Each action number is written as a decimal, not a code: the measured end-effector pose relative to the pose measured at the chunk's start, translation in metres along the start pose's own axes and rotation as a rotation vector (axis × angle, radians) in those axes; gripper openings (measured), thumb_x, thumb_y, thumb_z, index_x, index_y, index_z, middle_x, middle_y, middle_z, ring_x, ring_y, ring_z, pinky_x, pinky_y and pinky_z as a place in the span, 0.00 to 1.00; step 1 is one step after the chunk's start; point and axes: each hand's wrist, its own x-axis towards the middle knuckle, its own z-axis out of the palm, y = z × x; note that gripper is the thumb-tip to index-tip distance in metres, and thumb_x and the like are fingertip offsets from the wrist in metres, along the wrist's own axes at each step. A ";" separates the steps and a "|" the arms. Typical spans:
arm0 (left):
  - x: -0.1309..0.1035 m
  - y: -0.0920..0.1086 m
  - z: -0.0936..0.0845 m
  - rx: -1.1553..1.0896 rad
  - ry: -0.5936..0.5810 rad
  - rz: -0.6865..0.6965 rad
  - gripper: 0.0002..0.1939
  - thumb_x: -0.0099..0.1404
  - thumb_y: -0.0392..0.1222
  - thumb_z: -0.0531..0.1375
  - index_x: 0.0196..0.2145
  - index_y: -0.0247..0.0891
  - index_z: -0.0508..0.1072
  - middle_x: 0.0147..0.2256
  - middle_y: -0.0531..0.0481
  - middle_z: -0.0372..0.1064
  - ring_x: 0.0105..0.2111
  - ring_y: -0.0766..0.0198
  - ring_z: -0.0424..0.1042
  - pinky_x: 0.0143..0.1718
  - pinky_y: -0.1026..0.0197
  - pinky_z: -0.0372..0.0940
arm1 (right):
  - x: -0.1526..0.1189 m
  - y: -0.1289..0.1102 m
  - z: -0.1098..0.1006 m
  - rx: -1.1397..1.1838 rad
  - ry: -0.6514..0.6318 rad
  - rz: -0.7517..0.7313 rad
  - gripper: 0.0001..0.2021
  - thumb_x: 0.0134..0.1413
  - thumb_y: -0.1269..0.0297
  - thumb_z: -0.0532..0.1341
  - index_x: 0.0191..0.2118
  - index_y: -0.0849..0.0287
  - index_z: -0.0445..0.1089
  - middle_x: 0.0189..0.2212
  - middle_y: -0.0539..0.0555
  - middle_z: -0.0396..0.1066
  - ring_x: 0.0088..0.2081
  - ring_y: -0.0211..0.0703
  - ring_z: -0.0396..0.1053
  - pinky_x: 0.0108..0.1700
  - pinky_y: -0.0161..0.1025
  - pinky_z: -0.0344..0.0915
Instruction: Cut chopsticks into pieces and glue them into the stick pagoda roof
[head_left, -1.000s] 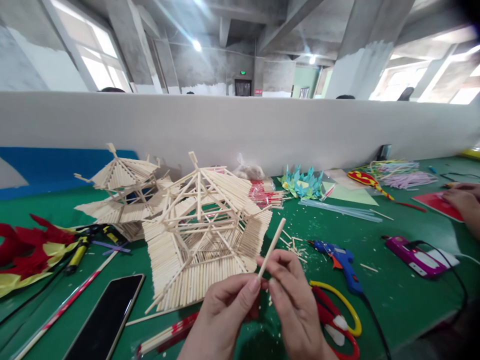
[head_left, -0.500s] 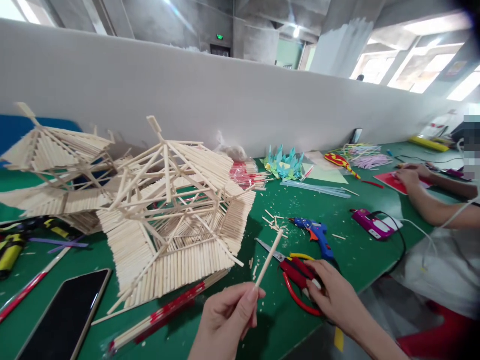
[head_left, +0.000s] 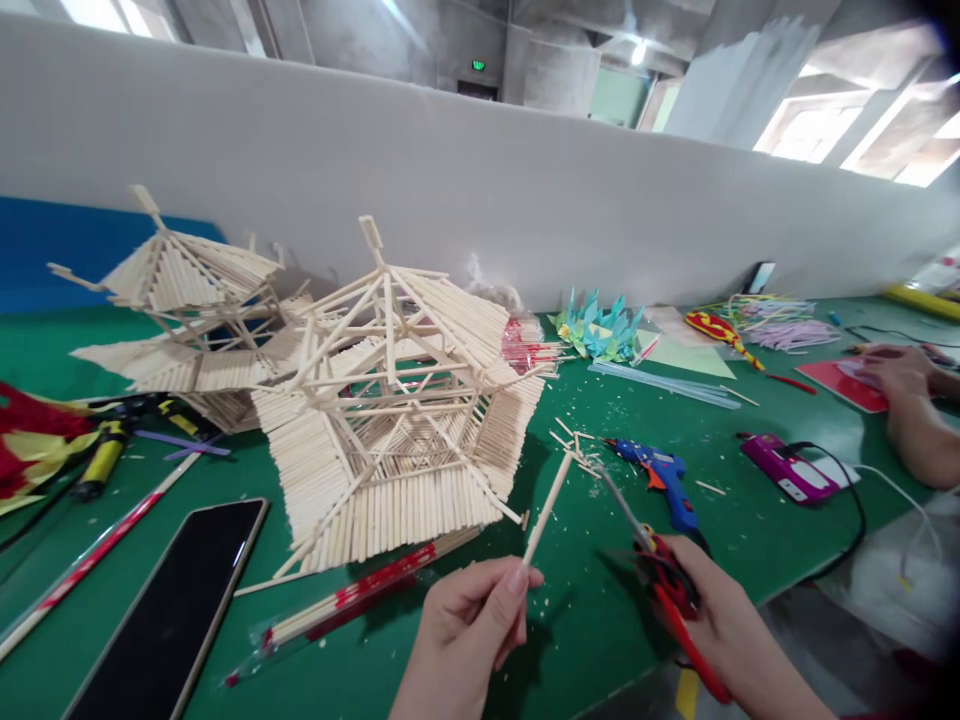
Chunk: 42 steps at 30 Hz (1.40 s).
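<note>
- Pinching a stick (head_left: 547,510) in the grip of the left hand (head_left: 472,622), with its lower end hidden by thumb and finger; held aslant above the counter (head_left: 705,440), just right of the larger model (head_left: 382,520).
- Wrapped round the scissors (head_left: 667,578) with the grip of the right hand (head_left: 720,610), covering part of the handles and leaving the dark lower blade hard to make out.
- Partly hidden behind the larger model, as for the smaller model (head_left: 187,280).
- Cut off at the lower edge, as for the phone (head_left: 176,600).
</note>
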 end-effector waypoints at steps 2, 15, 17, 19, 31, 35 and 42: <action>0.001 0.000 0.001 -0.002 -0.006 0.009 0.17 0.47 0.54 0.62 0.25 0.35 0.75 0.15 0.56 0.56 0.17 0.74 0.51 0.18 0.70 0.43 | -0.013 0.000 -0.002 0.132 0.024 -0.038 0.10 0.48 0.63 0.53 0.39 0.55 0.61 0.28 0.52 0.70 0.28 0.41 0.69 0.30 0.34 0.66; -0.003 0.000 -0.003 0.225 -0.080 0.390 0.07 0.56 0.42 0.58 0.28 0.40 0.76 0.21 0.55 0.60 0.22 0.71 0.57 0.23 0.69 0.53 | -0.031 -0.026 0.003 0.033 -0.104 -0.120 0.36 0.36 0.65 0.60 0.54 0.57 0.45 0.49 0.61 0.61 0.47 0.54 0.64 0.46 0.45 0.63; -0.001 -0.005 -0.005 0.247 -0.094 0.471 0.07 0.56 0.40 0.58 0.31 0.41 0.76 0.23 0.54 0.64 0.23 0.69 0.60 0.24 0.69 0.56 | -0.026 -0.034 0.002 -0.015 -0.150 -0.166 0.35 0.37 0.59 0.62 0.52 0.58 0.44 0.49 0.64 0.60 0.49 0.56 0.62 0.48 0.48 0.61; 0.001 -0.007 -0.008 0.286 -0.110 0.535 0.07 0.56 0.38 0.57 0.30 0.41 0.75 0.25 0.53 0.67 0.25 0.69 0.63 0.26 0.69 0.58 | -0.021 -0.042 0.001 -0.052 -0.178 -0.198 0.36 0.36 0.54 0.62 0.50 0.59 0.44 0.47 0.65 0.60 0.47 0.56 0.62 0.46 0.48 0.61; 0.002 -0.006 -0.018 0.530 -0.116 0.680 0.08 0.59 0.34 0.53 0.29 0.39 0.71 0.27 0.52 0.66 0.27 0.67 0.66 0.28 0.68 0.59 | -0.015 -0.058 0.004 0.115 -0.271 -0.091 0.33 0.35 0.60 0.62 0.49 0.57 0.46 0.43 0.59 0.61 0.42 0.48 0.63 0.43 0.41 0.61; 0.004 -0.002 -0.019 0.645 -0.137 0.830 0.07 0.59 0.32 0.52 0.28 0.38 0.69 0.24 0.53 0.62 0.27 0.67 0.66 0.28 0.68 0.59 | -0.014 -0.059 0.004 0.148 -0.283 -0.132 0.31 0.38 0.57 0.61 0.48 0.59 0.48 0.39 0.58 0.63 0.38 0.46 0.65 0.41 0.40 0.62; 0.005 0.001 -0.020 0.781 -0.169 0.961 0.07 0.59 0.30 0.50 0.31 0.37 0.67 0.24 0.51 0.62 0.25 0.67 0.63 0.26 0.68 0.58 | -0.017 -0.059 0.019 0.217 -0.166 -0.122 0.30 0.36 0.62 0.59 0.49 0.60 0.50 0.38 0.59 0.66 0.37 0.47 0.67 0.40 0.40 0.63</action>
